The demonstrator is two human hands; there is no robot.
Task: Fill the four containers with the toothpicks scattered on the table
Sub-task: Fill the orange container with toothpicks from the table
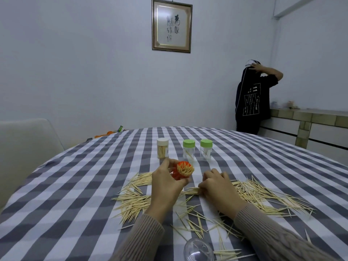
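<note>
On a checked bench point(75, 185), scattered toothpicks point(263, 196) surround two hands: the left hand point(165, 182) grips one orange container point(181, 171) packed with picks, the right hand point(216, 185) pinches loose ones. Behind stand three capped containers: one white-capped container point(162, 148), two green-capped containers point(188, 150).

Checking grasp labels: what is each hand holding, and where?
Left hand grips the orange plastic toothpick container around its side. Right hand pinches wooden toothpicks lying on the checked tablecloth.
</note>
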